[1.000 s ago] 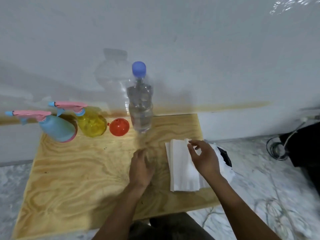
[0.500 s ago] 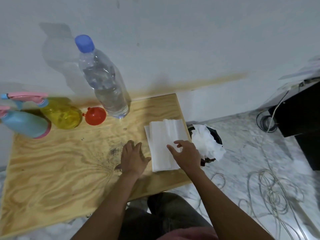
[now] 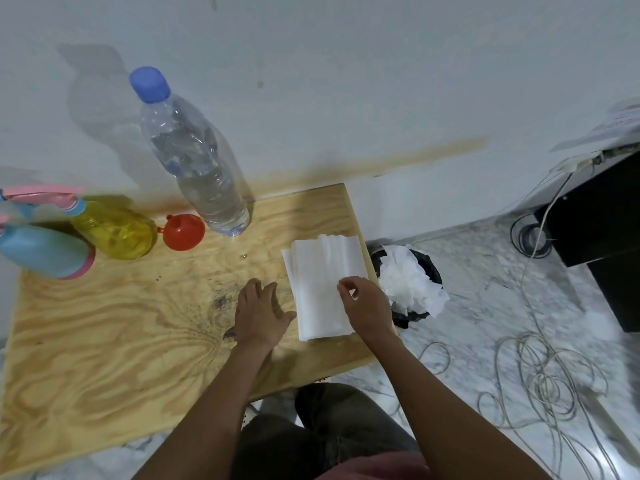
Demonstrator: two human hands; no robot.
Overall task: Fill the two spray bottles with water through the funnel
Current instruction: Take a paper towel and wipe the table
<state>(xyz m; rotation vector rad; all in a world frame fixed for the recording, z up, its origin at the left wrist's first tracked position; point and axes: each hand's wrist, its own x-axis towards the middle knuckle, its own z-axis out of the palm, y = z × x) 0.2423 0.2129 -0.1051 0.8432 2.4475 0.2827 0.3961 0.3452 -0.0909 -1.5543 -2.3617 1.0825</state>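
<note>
Far beyond left grip (image 3: 259,313) sits red funnel (image 3: 183,233); right grip (image 3: 367,306) pinches napkins (image 3: 322,271)

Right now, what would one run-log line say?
left hand: flat on table | right hand: pinches paper towels | water bottle: capped | funnel: untouched | blue spray bottle, yellow spray bottle: heads on

Funnel (image 3: 183,232) between spray bottle (image 3: 114,228) and water bottle (image 3: 194,161).

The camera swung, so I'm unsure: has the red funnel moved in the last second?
No. The red funnel still sits between the yellow spray bottle and the water bottle, as before; only the view shifted.
</note>
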